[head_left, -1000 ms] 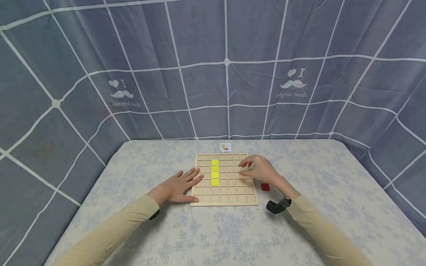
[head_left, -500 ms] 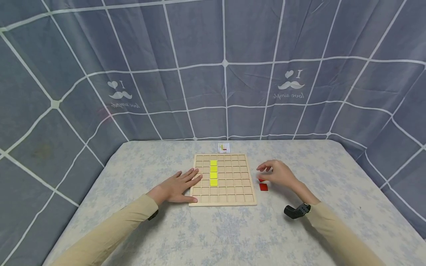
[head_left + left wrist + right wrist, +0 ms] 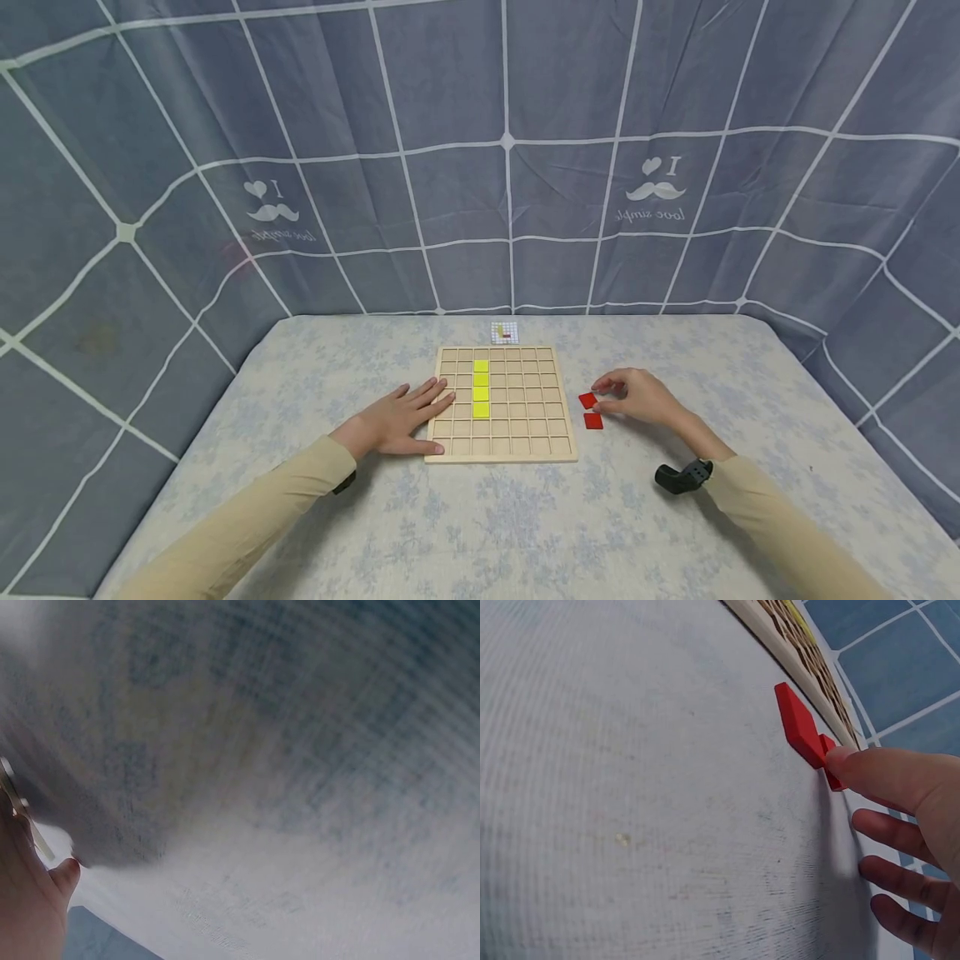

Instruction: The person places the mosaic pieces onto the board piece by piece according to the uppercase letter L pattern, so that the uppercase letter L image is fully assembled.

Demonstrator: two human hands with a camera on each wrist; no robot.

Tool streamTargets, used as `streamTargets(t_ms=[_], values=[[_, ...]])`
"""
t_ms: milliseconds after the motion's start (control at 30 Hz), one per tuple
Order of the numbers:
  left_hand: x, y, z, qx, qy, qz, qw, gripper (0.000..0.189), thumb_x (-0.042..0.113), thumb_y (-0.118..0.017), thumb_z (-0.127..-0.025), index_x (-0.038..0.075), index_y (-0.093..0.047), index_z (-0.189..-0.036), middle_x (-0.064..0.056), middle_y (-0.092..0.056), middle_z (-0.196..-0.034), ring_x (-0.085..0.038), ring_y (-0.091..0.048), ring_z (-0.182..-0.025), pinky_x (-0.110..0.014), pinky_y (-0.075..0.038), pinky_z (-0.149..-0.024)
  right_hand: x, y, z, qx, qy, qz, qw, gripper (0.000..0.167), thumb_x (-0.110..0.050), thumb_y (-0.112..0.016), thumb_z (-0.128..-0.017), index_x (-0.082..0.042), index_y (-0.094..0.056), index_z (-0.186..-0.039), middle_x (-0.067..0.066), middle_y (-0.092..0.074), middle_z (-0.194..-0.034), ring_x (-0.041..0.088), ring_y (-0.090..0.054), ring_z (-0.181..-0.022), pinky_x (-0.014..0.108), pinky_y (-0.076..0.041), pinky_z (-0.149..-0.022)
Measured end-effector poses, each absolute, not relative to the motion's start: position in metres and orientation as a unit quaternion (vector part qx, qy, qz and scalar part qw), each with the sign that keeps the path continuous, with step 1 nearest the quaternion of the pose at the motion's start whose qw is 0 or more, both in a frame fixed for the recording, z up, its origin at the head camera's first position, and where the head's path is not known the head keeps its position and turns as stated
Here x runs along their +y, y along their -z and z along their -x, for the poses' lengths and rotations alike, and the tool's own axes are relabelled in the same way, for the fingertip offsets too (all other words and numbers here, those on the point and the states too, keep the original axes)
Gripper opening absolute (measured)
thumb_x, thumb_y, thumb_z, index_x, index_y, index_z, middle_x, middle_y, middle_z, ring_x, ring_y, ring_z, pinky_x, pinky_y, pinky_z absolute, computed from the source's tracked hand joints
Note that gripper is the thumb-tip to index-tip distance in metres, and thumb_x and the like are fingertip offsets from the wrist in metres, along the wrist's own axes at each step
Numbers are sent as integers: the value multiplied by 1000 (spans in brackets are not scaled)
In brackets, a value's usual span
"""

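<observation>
My left hand (image 3: pixel 397 421) lies flat with fingers spread, its fingertips and thumb on the left edge of a wooden grid board (image 3: pixel 517 457). Four-sided yellow tiles (image 3: pixel 481 390) fill one column of that board. To the board's right, two square red tiles lie on the table: a turned upper tile (image 3: pixel 587 401) and a lower tile (image 3: pixel 592 422). At the upper one is my right hand (image 3: pixel 637 396), thumb and forefinger apart around its right side. In the right wrist view, the thumb (image 3: pixel 841 759) overlaps the farther red tile (image 3: pixel 830 778); the forefinger is mostly hidden.
A small pattern card (image 3: pixel 504 333) lies just beyond the board. The table (image 3: pixel 480 533) has a pale floral cloth. Grey-blue curtains (image 3: pixel 465 200) with white lines stand behind and at both sides.
My right hand has moved from above the board's right side to the red tiles, then slightly farther right, uncovering the upper one. The left hand stays on the board's edge.
</observation>
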State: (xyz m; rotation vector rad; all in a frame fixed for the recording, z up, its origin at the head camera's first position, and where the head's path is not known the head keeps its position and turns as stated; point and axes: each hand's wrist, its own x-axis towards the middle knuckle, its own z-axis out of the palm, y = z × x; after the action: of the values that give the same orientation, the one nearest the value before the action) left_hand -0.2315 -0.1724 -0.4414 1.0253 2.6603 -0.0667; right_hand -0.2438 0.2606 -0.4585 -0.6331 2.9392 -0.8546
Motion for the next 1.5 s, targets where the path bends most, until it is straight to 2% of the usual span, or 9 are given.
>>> streamTargets(t_ms=[267,533,700,1133,1500], values=[[-173,440,231,922,18,-359,143,87,71,-41,-90,23,-11,-157,-5,-3,-164,-24,-6,-151,-56,-16,-119,260,463,244,939,269,215,11,32,-29,-80,-78,-14,-74,-105,2,-71,-102,10,-60,-81,25,-49,-68],[-173,441,234,922,30,-359,140,87,72,-38,-90,24,-9,-157,-5,-1,-164,-24,-5,-151,-55,-16,-119,261,462,248,939,266,216,18,30,-30,-79,-78,-15,-75,-103,2,-71,-100,8,-56,-76,24,-47,-64],[-173,440,233,922,29,-359,140,87,71,-40,-90,24,-10,-157,-5,-2,-164,-24,-6,-151,-55,-16,-119,261,462,249,944,241,226,2,25,-31,-79,-78,-16,-75,-97,-1,-71,-96,8,-59,-78,26,-49,-69],[-174,441,233,923,27,-357,143,87,71,-40,-90,24,-11,-157,-4,-2,-164,-24,-6,-151,-56,-15,-119,252,461,248,952,217,212,-30,22,-33,-79,-75,-17,-74,-89,-6,-67,-83,7,-50,-69,24,-42,-62],[-174,442,232,921,24,-363,139,88,73,-37,-89,22,-10,-157,-6,-3,-164,-25,-6,-151,-56,-14,-119,234,448,247,948,215,226,-62,21,-33,-80,-75,-16,-74,-87,-5,-69,-84,8,-56,-72,24,-45,-61]])
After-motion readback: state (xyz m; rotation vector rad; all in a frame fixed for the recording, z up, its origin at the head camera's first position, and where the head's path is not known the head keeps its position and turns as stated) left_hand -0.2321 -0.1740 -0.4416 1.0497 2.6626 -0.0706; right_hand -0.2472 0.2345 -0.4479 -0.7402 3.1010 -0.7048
